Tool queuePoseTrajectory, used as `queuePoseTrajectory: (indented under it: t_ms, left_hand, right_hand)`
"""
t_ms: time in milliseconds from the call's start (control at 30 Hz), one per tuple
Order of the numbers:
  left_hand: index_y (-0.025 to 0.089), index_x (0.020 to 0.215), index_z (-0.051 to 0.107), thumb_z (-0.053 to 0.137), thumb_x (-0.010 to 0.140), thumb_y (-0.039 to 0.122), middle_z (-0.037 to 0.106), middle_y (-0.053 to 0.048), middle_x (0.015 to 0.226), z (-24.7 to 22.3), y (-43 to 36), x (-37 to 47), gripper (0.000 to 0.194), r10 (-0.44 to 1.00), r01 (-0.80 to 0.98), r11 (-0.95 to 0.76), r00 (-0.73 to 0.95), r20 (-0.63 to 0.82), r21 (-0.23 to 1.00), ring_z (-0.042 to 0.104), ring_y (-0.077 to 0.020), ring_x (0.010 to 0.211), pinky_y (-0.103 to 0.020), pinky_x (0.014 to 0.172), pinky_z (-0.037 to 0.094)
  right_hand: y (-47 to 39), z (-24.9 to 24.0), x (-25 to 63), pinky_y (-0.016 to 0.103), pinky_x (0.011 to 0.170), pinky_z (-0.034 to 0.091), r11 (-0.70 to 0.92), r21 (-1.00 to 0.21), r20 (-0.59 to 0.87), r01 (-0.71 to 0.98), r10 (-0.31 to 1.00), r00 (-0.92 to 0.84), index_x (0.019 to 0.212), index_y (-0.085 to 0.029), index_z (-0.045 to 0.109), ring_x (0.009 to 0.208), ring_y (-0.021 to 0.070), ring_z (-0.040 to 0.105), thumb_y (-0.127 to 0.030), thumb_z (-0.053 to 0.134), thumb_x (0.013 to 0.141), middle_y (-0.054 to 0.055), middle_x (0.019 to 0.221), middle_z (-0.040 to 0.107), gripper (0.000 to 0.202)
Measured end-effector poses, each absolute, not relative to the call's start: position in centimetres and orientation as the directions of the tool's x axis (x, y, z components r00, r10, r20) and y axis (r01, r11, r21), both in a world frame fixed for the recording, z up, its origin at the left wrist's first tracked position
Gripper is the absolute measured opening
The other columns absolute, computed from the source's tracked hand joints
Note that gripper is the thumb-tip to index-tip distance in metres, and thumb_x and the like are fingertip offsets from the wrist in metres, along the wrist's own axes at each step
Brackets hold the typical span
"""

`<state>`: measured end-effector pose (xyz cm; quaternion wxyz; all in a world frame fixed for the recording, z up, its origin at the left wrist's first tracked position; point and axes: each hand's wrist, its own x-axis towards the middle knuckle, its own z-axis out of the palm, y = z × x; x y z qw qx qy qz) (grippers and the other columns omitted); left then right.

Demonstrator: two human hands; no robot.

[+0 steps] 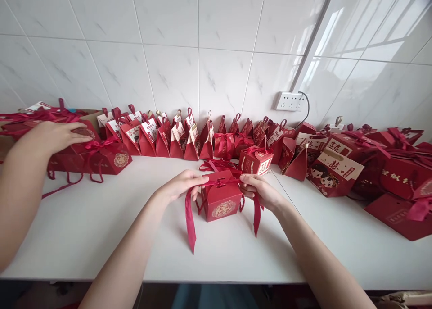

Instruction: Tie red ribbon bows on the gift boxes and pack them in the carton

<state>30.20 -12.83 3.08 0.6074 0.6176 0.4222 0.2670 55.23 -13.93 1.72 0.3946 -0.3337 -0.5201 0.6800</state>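
A red gift box [221,203] with a round gold pattern on its front stands upright on the white table [168,255]. A red ribbon [190,223] is knotted across the slot in its top, and its two tails hang down on either side. My left hand [184,185] pinches the ribbon at the box's left top edge. At the right top edge, my right hand [259,189] grips the other side of the ribbon. Twisted red cord loops show at the box's sides. Just behind it sits a smaller red box [255,160] with a bow.
Another person's hand [64,138] rests over red boxes [106,158] at the left. Small pointed red boxes [148,138] line the tiled wall. Larger red boxes [340,169] are piled at the right. A power strip [290,102] is on the wall.
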Motion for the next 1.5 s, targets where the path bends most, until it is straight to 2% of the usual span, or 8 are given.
queuePoseTrajectory:
  t_ms: [67, 200, 333, 567, 700, 1000, 1300, 1500]
  left_hand:
    - [0.017, 0.052, 0.051, 0.066, 0.068, 0.055, 0.042, 0.006, 0.032, 2.7, -12.5, 29.9, 0.044, 0.839, 0.189, 0.102, 0.511, -0.186, 0.977, 0.044, -0.0087, 0.033, -0.028, 0.057, 0.045]
    - [0.017, 0.05, 0.053, 0.069, 0.065, 0.057, 0.052, 0.002, 0.038, 2.4, -12.3, 29.7, 0.046, 0.8, 0.212, 0.082, 0.569, -0.191, 0.974, 0.051, -0.0105, 0.042, -0.026, 0.057, 0.044]
    - [0.016, 0.059, 0.059, 0.07, 0.063, 0.057, 0.056, 0.001, 0.046, 2.0, -12.0, 29.6, 0.043, 0.769, 0.182, 0.084, 0.614, -0.18, 0.98, 0.053, -0.012, 0.048, -0.025, 0.057, 0.044]
    - [0.018, 0.048, 0.049, 0.064, 0.07, 0.055, 0.048, 0.002, 0.043, 1.7, -11.8, 29.5, 0.045, 0.809, 0.221, -0.039, 0.579, -0.099, 0.975, 0.051, -0.0122, 0.055, -0.025, 0.063, 0.043]
    - [0.019, 0.051, 0.046, 0.065, 0.068, 0.055, 0.046, 0.004, 0.038, 1.8, -11.8, 29.5, 0.045, 0.797, 0.196, 0.017, 0.59, -0.131, 0.981, 0.053, -0.0131, 0.051, -0.025, 0.06, 0.043]
    - [0.017, 0.056, 0.054, 0.071, 0.066, 0.052, 0.044, 0.006, 0.034, 1.6, -11.9, 29.6, 0.04, 0.744, 0.1, 0.122, 0.65, -0.158, 0.987, 0.061, -0.0154, 0.053, -0.025, 0.058, 0.048]
    - [0.013, 0.065, 0.067, 0.073, 0.065, 0.05, 0.063, -0.001, 0.055, 1.0, -11.2, 29.1, 0.038, 0.704, 0.179, 0.117, 0.679, -0.208, 0.977, 0.054, -0.0092, 0.049, -0.022, 0.056, 0.044]
    - [0.012, 0.064, 0.065, 0.071, 0.067, 0.052, 0.063, -0.003, 0.057, 0.4, -11.0, 29.1, 0.04, 0.681, 0.166, 0.115, 0.705, -0.2, 0.979, 0.055, -0.0107, 0.053, -0.024, 0.058, 0.044]
  right_hand:
    - [-13.6, 1.5, 55.4, 0.025, 0.046, 0.017, -0.162, -0.97, -0.056, -0.18, 0.873, -0.484, 0.055, -0.021, 0.032, 0.045, 0.0063, 0.018, -0.038, 0.069, 0.071, -0.01, 0.05, 0.02, 0.043]
    - [-13.1, 1.0, 55.7, 0.024, 0.048, 0.022, -0.2, -0.968, -0.098, -0.154, 0.86, -0.501, 0.054, -0.019, 0.038, 0.045, 0.0059, 0.027, -0.038, 0.073, 0.066, -0.01, 0.049, 0.027, 0.042]
    - [-12.9, 0.7, 55.9, 0.024, 0.05, 0.028, -0.216, -0.967, -0.118, -0.134, 0.849, -0.516, 0.053, -0.018, 0.043, 0.046, 0.0071, 0.036, -0.04, 0.074, 0.063, -0.009, 0.049, 0.033, 0.039]
    - [-12.8, 0.6, 55.9, 0.024, 0.051, 0.03, -0.157, -0.976, -0.059, -0.149, 0.855, -0.515, 0.052, -0.019, 0.042, 0.048, 0.0078, 0.035, -0.039, 0.072, 0.065, -0.008, 0.05, 0.034, 0.038]
    - [-12.8, 0.7, 56.1, 0.025, 0.05, 0.027, -0.126, -0.982, -0.032, -0.141, 0.848, -0.529, 0.051, -0.019, 0.043, 0.047, 0.0075, 0.031, -0.039, 0.071, 0.067, -0.007, 0.05, 0.036, 0.038]
    - [-12.4, -0.3, 57.0, 0.024, 0.05, 0.026, -0.102, -0.987, -0.007, -0.123, 0.796, -0.605, 0.056, -0.018, 0.045, 0.048, 0.0072, 0.03, -0.042, 0.07, 0.07, -0.007, 0.051, 0.038, 0.038]
    - [-12.0, -1.2, 56.7, 0.028, 0.056, 0.047, -0.154, -0.988, -0.104, -0.013, 0.729, -0.676, 0.057, -0.017, 0.051, 0.05, 0.0123, 0.056, -0.051, 0.07, 0.069, -0.005, 0.052, 0.049, 0.041]
    - [-11.7, -1.6, 56.3, 0.023, 0.047, 0.047, -0.126, -0.991, -0.115, 0.033, 0.727, -0.677, 0.061, -0.015, 0.056, 0.046, 0.0104, 0.055, -0.056, 0.071, 0.065, -0.002, 0.051, 0.057, 0.043]
